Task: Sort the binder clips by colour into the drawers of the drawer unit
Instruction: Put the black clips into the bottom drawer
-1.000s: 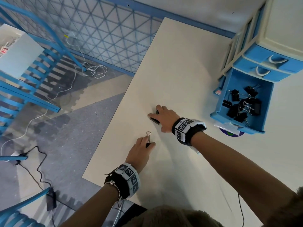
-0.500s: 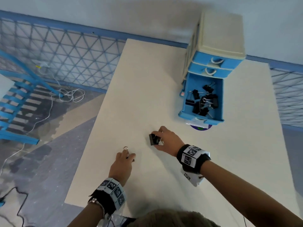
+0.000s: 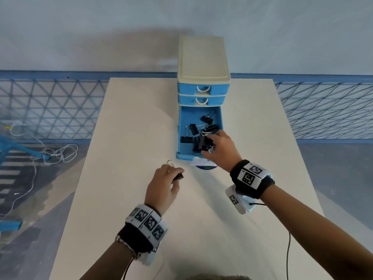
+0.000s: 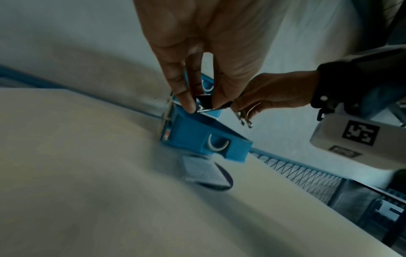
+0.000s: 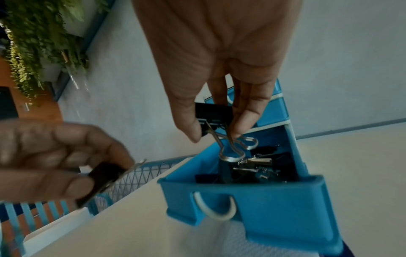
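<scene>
A cream drawer unit (image 3: 202,63) with blue drawers stands at the back of the table. Its bottom drawer (image 3: 182,154) is pulled out and holds several black binder clips (image 3: 194,129). My right hand (image 3: 219,152) is over the drawer's front end and pinches a black binder clip (image 5: 212,113) between thumb and fingers, its wire handles hanging down above the drawer (image 5: 274,205). My left hand (image 3: 163,184) hovers over the table just left of the drawer front and pinches another black binder clip (image 3: 178,177), seen also in the left wrist view (image 4: 203,104).
The two upper drawers (image 3: 202,89) are closed. A dark round object with a white label (image 3: 204,166) lies under the drawer's front edge. The cream table (image 3: 131,138) ends at a blue mesh railing (image 3: 50,108). Cables (image 3: 58,152) lie on the floor at left.
Both hands lifted their clips from the table's left part and moved to the drawer unit. The right hand now hangs over the open drawer, and the head view has turned to face the unit.
</scene>
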Motion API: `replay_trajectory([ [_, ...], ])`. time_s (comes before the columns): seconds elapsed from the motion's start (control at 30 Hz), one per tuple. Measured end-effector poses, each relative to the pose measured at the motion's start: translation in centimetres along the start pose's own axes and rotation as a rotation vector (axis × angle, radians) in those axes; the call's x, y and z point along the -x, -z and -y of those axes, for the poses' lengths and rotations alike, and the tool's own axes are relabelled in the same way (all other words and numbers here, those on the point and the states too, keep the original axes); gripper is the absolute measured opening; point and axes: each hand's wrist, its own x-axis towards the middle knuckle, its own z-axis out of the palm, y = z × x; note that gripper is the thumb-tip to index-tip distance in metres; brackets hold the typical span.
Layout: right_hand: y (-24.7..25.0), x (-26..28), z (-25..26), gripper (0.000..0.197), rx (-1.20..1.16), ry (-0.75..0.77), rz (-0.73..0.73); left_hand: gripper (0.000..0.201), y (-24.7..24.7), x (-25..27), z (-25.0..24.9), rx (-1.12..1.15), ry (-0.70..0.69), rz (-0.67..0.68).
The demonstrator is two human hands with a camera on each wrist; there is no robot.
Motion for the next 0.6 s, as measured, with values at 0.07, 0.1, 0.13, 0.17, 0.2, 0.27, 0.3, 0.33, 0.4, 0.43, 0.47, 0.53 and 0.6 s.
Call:
replay_trajectory([
  [0.07,0.6,-1.5,-0.3,0.041,0.031,-0.009,0.042,0.032,0.1,-2.5,-1.6,0.006,-0.031,-0.006],
  [0.1,0.7,-2.2,-0.3,0.037,0.043,-0.006,0.052,0.033,0.1,-3.8,-2.3,0.004,-0.041,-0.008],
  [0.13,0.9,-3.0,-0.4,0.035,0.051,-0.005,0.055,0.033,0.1,-5.2,-2.9,-0.002,-0.046,-0.008],
  [0.17,1.0,-3.8,-0.4,0.036,0.054,-0.003,0.055,0.034,0.1,-6.6,-3.3,-0.009,-0.047,-0.010],
  [0.2,1.1,-4.4,-0.5,0.044,0.055,0.001,0.063,0.037,0.1,-8.0,-3.6,-0.013,-0.044,-0.014],
  [0.27,1.6,-5.2,-0.8,0.070,0.064,-0.001,0.108,0.047,0.1,-10.4,-3.6,-0.018,-0.032,-0.006],
  [0.3,1.9,-5.3,-1.0,0.080,0.063,-0.006,0.125,0.051,0.1,-11.3,-3.5,-0.019,-0.029,0.009],
  [0.33,2.2,-5.0,-1.5,0.085,0.052,-0.015,0.129,0.052,-0.1,-11.8,-3.3,-0.018,-0.027,0.026],
  [0.4,2.7,-4.0,-2.9,0.080,0.019,-0.032,0.099,0.051,-0.4,-12.2,-2.9,-0.004,-0.025,0.044],
  [0.43,2.9,-3.1,-3.8,0.073,-0.001,-0.038,0.073,0.049,-0.5,-12.1,-2.7,0.001,-0.021,0.048],
  [0.47,3.0,-2.1,-4.8,0.065,-0.016,-0.044,0.046,0.047,-0.7,-11.8,-2.5,-0.001,-0.018,0.050],
  [0.53,2.8,0.3,-7.0,0.052,-0.029,-0.061,0.001,0.042,-1.2,-11.0,-2.1,-0.015,-0.024,0.064],
  [0.6,2.2,3.0,-9.3,0.047,-0.025,-0.107,-0.020,0.037,-1.9,-10.3,-1.9,-0.032,-0.035,0.081],
])
